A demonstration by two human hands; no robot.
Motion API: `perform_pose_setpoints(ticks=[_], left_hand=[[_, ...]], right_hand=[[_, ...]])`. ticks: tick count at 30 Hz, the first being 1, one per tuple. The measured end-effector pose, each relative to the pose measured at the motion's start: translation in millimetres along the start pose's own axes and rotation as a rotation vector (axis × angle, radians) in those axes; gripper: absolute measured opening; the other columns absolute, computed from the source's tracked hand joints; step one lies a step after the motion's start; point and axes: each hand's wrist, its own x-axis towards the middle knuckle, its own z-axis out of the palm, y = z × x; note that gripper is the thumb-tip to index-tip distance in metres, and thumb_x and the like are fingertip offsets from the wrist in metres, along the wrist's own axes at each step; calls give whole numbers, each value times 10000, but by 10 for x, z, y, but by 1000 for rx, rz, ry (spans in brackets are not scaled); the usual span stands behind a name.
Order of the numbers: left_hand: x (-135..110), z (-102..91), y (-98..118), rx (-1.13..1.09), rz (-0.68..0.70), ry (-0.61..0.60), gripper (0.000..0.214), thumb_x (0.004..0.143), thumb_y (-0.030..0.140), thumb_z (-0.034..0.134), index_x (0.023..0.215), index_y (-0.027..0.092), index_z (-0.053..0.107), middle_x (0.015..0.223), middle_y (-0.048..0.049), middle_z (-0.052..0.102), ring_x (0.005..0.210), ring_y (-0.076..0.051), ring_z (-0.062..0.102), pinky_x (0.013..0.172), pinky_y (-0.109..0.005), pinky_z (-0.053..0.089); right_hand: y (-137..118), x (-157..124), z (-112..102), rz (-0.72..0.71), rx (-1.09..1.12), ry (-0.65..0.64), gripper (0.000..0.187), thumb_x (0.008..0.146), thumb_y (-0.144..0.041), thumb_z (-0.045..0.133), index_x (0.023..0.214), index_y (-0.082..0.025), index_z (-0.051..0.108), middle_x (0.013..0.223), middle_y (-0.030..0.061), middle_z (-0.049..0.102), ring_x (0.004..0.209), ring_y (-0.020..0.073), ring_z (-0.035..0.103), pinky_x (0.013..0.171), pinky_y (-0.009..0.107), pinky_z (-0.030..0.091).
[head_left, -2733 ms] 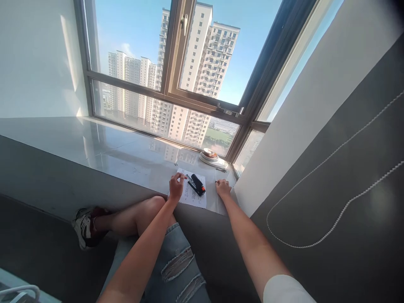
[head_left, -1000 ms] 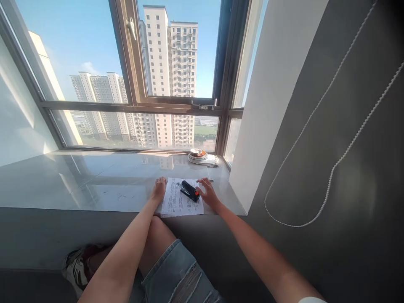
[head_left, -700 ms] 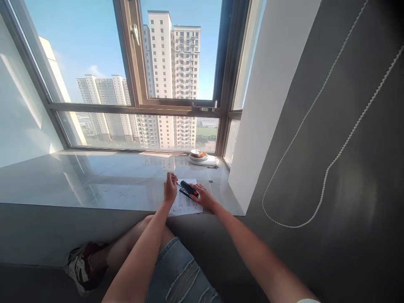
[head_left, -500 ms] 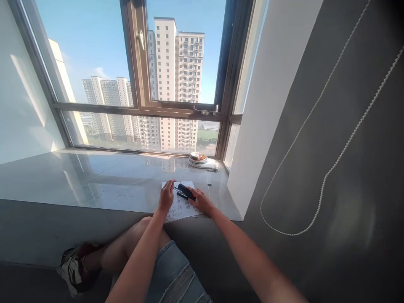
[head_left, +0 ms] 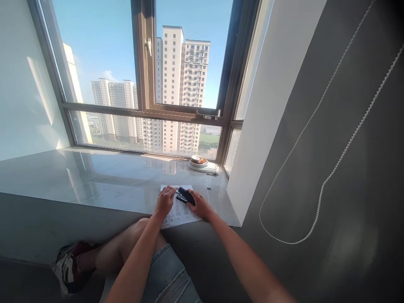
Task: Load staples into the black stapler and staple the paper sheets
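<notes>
A black stapler [head_left: 189,196] lies across printed paper [head_left: 181,216] at the front of the windowsill, its top arm lifted from its base. My right hand [head_left: 202,206] is closed around the stapler's right end. My left hand [head_left: 164,201] rests over the paper's left side, its fingertips drawn together at the stapler's left end, where a bit of metal shows. What those fingers pinch is too small to make out.
A stack of dishes [head_left: 202,164] stands by the window, with keys [head_left: 213,174] in front. A small dark strip [head_left: 208,188] lies right of the paper. Small marks or bits dot the windowsill [head_left: 94,181] at left. A bead chain [head_left: 320,202] hangs at right.
My left hand has tilted over and its fingers have come down closer to the stapler's left end. My right hand keeps its hold on the stapler. The view has shifted slightly.
</notes>
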Motion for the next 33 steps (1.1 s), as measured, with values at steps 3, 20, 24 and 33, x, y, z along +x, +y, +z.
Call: perform_pose_setpoints(ticks=[3,20,24,33], left_hand=[[-21,1,56,87,-14,-32,322,1014,258,467,1269,251,664,1178,-103,718,1146,-281,612,960,-414,457],[-27,57,20,174,-146,-135,253,921,145,554,1052,250,743,1162,-95,716,1133,-289,597,949,-430,416],[-33,65,11,141,-172,-148,277,919,153,542,1060,247,762,1154,-104,720,1145,-297,599,962,-447,424],[1,38,-56,-29,-306,-160,278,862,199,631,1059,290,805,1172,-56,745,1132,-285,639,985,-425,473]], right_hand=[[18,-11,-7,8,-8,0,680,873,-137,635,1502,-266,413,1389,101,581,1290,275,529,1105,436,424],[4,-20,-35,2,-78,2,626,866,-75,567,1445,-292,468,1315,75,594,1225,263,520,1088,446,414],[19,-15,-35,17,-53,0,629,856,-78,584,1437,-292,477,1323,72,595,1232,262,523,1090,436,419],[25,-33,-36,64,14,12,613,865,-104,599,1437,-290,481,1347,80,583,1243,254,540,1085,431,426]])
